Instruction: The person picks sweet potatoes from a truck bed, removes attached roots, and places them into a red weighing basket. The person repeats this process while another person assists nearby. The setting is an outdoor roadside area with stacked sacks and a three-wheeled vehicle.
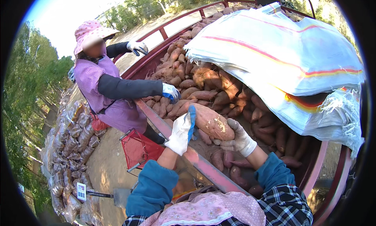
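A large sweet potato, pinkish brown with pale scuffed patches, is held up between my two gloved hands over the red truck bed's side rail. My left hand, in a white and blue glove, presses against its left end with the fingers upright. Around its right end curl the fingers of my right hand, in a dirty whitish glove. Beneath and beyond lies a heap of sweet potatoes filling much of the bed. Several more sweet potatoes lie below my right wrist.
White woven sacks with red and yellow stripes cover the right of the heap. A co-worker reaches a gloved hand over the rail. Left are a red folding stool, a scale with a display and stacked filled clear bags.
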The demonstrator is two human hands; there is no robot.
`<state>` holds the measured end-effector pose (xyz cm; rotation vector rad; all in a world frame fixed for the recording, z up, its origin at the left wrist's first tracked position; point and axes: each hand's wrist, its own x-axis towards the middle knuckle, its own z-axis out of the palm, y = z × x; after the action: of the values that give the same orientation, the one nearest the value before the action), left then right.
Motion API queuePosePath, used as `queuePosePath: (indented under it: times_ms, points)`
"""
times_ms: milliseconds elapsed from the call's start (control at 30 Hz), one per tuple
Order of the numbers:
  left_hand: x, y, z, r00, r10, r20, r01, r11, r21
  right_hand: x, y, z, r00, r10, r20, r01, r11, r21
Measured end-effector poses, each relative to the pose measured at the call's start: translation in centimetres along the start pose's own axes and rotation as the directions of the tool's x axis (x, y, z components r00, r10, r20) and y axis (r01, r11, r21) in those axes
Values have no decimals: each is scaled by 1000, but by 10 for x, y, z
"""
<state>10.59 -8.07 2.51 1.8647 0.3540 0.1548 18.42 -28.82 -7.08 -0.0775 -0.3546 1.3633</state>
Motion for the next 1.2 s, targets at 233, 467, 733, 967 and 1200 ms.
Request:
queuePosePath:
  times_ms: [233, 467, 733, 967, 1200]
  points:
    - [-16, 11, 3, 975, -23, -220, -36, 966, -257, 13, 13, 19, 911, -321, -260, 230, 917, -326]
    - [-5, 8, 14, 970, 242, -40, -183, 823, 538, 15, 0, 43, 613, -751, -245, 209, 454, -866]
    - [-16, 19, 18, 918, -55, 394, 175, 945, -278, 31, 0, 33, 596, -798, -93, 361, 370, -856]
    - [-19, 16, 12, 992, -121, 41, 113, 684, -721, 23, 2, 58, 654, -743, 140, 67, -127, -990]
    - [4, -6, -3, 998, 11, -55, -51, 583, -811, -13, 0, 54, 654, -724, 221, -61, -342, -938]
